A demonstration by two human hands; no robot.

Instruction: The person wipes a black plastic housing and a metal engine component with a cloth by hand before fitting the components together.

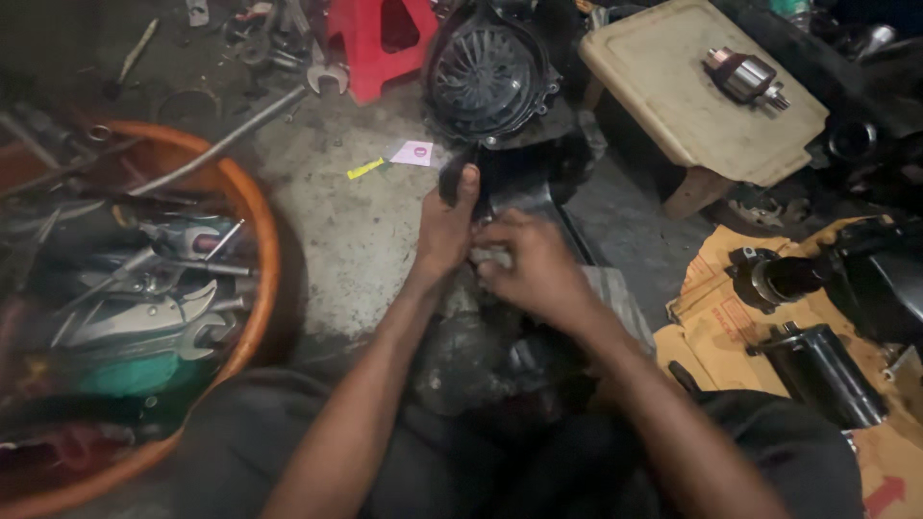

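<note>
Between the knees, the left hand (pixel 444 231) and right hand (pixel 534 269) close their fingers on a grimy motor part (pixel 500 332); tool basin (pixel 258 207) sits left.

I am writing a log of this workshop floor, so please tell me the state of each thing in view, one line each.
Left hand: gripping the dark metal machine part, thumb up.
Right hand: fingers curled on the same part.
Round orange plastic basin: full of wrenches and pliers.
Cream plastic stool: upright, small metal armature lying on it.
Black cylindrical motor housing: lying on cardboard.
</note>
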